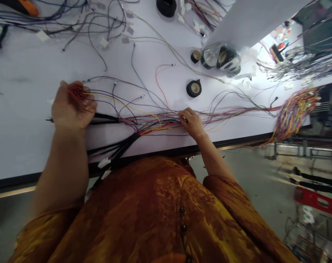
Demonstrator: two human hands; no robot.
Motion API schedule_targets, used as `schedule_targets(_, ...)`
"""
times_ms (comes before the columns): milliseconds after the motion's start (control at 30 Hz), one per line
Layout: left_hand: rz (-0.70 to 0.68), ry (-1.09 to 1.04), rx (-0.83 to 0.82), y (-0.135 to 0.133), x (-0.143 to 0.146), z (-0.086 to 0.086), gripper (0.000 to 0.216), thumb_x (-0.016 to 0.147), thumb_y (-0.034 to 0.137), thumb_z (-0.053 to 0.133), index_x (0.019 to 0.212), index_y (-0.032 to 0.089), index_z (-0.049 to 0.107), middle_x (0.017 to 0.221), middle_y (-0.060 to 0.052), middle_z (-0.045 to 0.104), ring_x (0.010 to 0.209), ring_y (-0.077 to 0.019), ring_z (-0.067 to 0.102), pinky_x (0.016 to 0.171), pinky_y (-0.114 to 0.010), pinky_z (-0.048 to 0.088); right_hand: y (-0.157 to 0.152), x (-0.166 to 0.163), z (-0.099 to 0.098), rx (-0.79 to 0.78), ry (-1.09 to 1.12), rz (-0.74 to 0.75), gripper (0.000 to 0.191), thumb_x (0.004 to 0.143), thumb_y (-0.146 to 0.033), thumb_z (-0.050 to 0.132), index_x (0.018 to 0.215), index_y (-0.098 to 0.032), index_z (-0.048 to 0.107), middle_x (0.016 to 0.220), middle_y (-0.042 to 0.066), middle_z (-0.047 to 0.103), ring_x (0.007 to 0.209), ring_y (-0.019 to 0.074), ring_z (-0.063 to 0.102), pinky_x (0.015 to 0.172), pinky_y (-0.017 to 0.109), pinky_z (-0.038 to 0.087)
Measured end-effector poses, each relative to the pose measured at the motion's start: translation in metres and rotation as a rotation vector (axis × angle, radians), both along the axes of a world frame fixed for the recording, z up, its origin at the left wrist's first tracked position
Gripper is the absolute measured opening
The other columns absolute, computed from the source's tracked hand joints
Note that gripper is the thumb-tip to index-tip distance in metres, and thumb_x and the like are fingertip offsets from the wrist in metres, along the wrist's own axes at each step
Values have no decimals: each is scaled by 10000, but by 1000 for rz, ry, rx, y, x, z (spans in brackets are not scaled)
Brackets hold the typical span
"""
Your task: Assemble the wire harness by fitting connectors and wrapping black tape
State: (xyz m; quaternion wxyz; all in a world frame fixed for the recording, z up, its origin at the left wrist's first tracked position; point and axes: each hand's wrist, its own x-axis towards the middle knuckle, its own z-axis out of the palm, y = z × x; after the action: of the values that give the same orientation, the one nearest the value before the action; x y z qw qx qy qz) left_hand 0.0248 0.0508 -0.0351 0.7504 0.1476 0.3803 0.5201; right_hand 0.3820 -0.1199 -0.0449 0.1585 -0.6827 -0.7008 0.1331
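My left hand [72, 109] is curled, palm up, around a red connector [76, 92] with dark holes. Thin dark and yellow wires run from it to the right. Fingers pinched, my right hand [193, 123] grips thin wires of the long wire bundle [166, 118] lying along the table's near side. Black-sleeved branches [127, 143] of the bundle reach left between my hands, some ending in white connectors [104, 162] by the table edge. Loose wire ends, including a blue wire [137, 65] and a red wire [158, 78], spread out above the bundle.
A black tape roll [193, 88] lies beyond my right hand, with a smaller tape roll [195, 56] and bagged rolls [223, 60] farther back. A white column [245, 22] rises at the back. Multicoloured wires [294, 113] hang over the right end. The table's dark edge [18, 180] runs before me.
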Motion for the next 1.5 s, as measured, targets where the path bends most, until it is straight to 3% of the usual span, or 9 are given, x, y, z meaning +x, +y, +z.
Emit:
schedule_targets(267, -18, -7, -16, 1, 0, 1, 539, 1081, 444, 239, 814, 141, 596, 628, -12, 587, 447, -75, 383, 373, -167, 328, 5, 0, 9, 44, 171, 66, 174, 953, -242, 527, 976, -206, 696, 987, 74, 696, 901, 189, 637, 836, 308, 492)
schedule_targets(367, -2, 5, -14, 0, 0, 2, 538, 1082, 444, 249, 805, 140, 597, 618, -8, 583, 450, -72, 390, 388, -162, 336, 10, 2, 7, 90, 213, -13, 179, 877, -156, 498, 952, -189, 656, 931, 65, 693, 833, 174, 620, 801, 303, 480)
schedule_targets(600, -25, 9, 0, 2, -1, -1, 537, 1080, 446, 241, 801, 139, 583, 611, 2, 570, 443, -71, 396, 381, -157, 322, 6, 27, 4, -11, 419, -296, 104, 815, -298, 597, 811, -195, 605, 656, -21, 592, 599, 132, 550, 626, 285, 432)
schedule_targets(700, -22, 21, 12, 2, -1, -1, 518, 1073, 443, 257, 805, 141, 581, 617, 2, 580, 437, -69, 400, 377, -157, 327, 0, 35, 9, -92, 623, -376, 157, 784, -336, 641, 803, -202, 561, 684, -25, 599, 628, 130, 594, 630, 284, 473)
schedule_targets(800, -20, 26, 3, 1, 0, 1, 527, 1074, 451, 245, 804, 141, 575, 616, -2, 590, 439, -71, 407, 373, -153, 333, -4, 40, 14, -147, 737, -331, 213, 741, -342, 692, 818, -198, 555, 751, -15, 616, 697, 126, 607, 680, 288, 496)
schedule_targets(1067, 10, 78, -9, 3, 4, 1, 591, 1073, 492, 196, 759, 146, 557, 563, 14, 543, 403, -67, 387, 345, -152, 306, -2, 42, 18, -143, 461, -150, 60, 765, -191, 595, 812, -173, 627, 741, -4, 611, 672, 112, 525, 670, 270, 429)
schedule_targets(1233, 15, 65, -16, 4, 4, 0, 561, 1070, 478, 227, 768, 144, 562, 579, 12, 557, 411, -62, 391, 354, -143, 313, 1, 35, 18, -96, 178, -25, 212, 790, -90, 512, 820, -165, 708, 887, 53, 631, 748, 133, 548, 748, 298, 450)
schedule_targets(1333, 6, 60, -3, 4, 4, 0, 554, 1067, 491, 245, 781, 143, 567, 597, 13, 568, 421, -62, 391, 361, -147, 323, 1, 29, 22, -162, 122, -23, 173, 830, -132, 553, 857, -164, 721, 950, 71, 630, 743, 143, 547, 737, 308, 470)
schedule_targets(1500, 34, 42, -7, 4, 4, -3, 596, 1054, 559, 251, 758, 147, 564, 594, 16, 547, 415, -56, 364, 353, -141, 291, 5, 3, 33, -157, -196, -31, 151, 874, -178, 578, 792, -154, 703, 1013, 143, 624, 948, 253, 554, 843, 390, 458)
